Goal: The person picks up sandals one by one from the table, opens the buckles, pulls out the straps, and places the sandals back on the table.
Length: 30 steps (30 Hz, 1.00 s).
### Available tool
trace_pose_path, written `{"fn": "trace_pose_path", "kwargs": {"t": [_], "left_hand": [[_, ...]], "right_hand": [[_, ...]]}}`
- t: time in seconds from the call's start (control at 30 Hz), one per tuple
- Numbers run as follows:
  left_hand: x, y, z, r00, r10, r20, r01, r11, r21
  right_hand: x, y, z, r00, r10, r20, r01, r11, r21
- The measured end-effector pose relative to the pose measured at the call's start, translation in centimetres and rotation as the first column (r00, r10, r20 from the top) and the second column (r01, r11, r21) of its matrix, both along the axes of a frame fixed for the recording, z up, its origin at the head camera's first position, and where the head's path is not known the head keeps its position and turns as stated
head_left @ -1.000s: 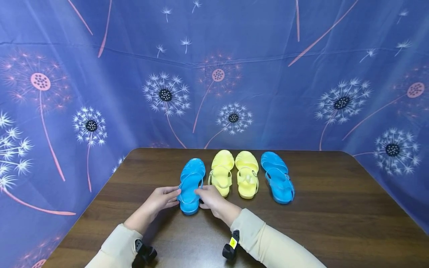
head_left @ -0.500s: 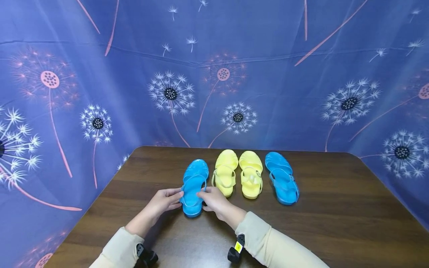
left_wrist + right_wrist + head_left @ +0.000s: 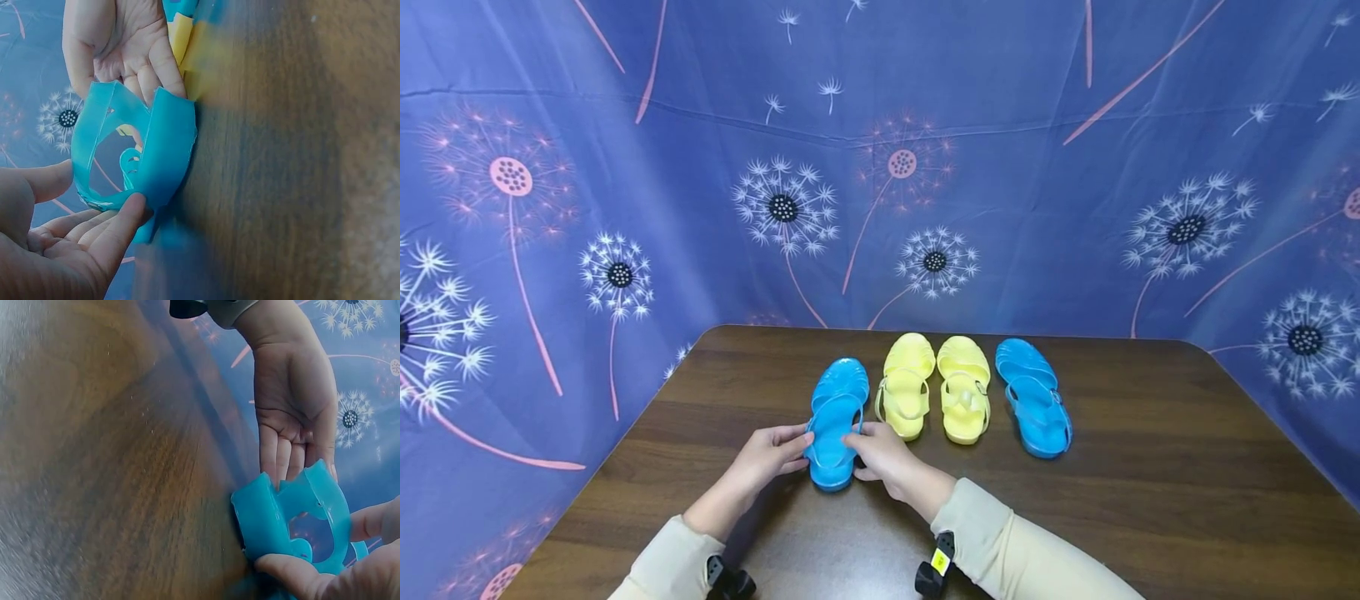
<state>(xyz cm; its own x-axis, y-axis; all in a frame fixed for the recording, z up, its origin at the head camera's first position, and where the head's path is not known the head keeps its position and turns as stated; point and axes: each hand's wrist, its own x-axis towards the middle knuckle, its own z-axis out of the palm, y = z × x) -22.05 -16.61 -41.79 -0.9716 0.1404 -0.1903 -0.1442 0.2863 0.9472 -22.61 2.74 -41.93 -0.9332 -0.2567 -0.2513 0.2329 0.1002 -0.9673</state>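
Observation:
A blue jelly sandal [image 3: 832, 423] points toe-away at the left of the table, its heel nearest the person. My left hand [image 3: 766, 457] grips its left side near the heel strap, thumb on top. From the other side my right hand [image 3: 886, 458] pinches the right edge, thumb over the strap. In the left wrist view the sandal's heel [image 3: 172, 140] faces the camera, with fingers low along both sides. The right wrist view shows the heel [image 3: 259, 515] close over the wood, the strap arching behind it.
Right of the held sandal stand two yellow sandals [image 3: 910, 367] [image 3: 964, 362] side by side, then a second blue sandal [image 3: 1037, 408] turned slightly. All rest on a dark wooden table [image 3: 1150, 483]. A blue dandelion-print cloth [image 3: 1037, 208] hangs behind the table's far edge.
The head view has shifted slightly, moving the whole scene a little right. Both hands keep their hold on the blue sandal, which has come slightly nearer the person.

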Motion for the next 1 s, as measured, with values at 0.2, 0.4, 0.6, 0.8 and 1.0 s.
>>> {"fn": "trace_pose_path", "kwargs": {"t": [0.2,0.4,0.6,0.8,1.0], "left_hand": [[0.5,-0.2,0.0,0.999,-0.034,-0.004,0.034,0.999,0.0],[0.9,-0.5,-0.3,1.0,-0.02,-0.007,0.02,1.0,0.006],[1.2,-0.4,-0.2,1.0,-0.01,-0.009,0.01,1.0,0.003],[1.5,-0.5,-0.2,0.999,-0.025,-0.027,0.025,1.0,0.009],[1.7,-0.5,-0.3,0.998,-0.045,-0.054,0.045,0.999,0.003]], "right_hand": [[0.6,0.0,-0.1,1.0,-0.002,-0.005,0.002,1.0,-0.021],[1.2,-0.3,-0.3,1.0,-0.013,0.001,0.013,0.999,-0.037],[1.4,-0.4,-0.3,0.999,-0.027,0.018,0.028,0.999,-0.047],[1.6,-0.5,-0.6,0.999,-0.021,0.024,0.023,0.998,-0.062],[1.9,-0.6,-0.6,1.0,-0.02,0.009,0.02,0.999,-0.048]]}}
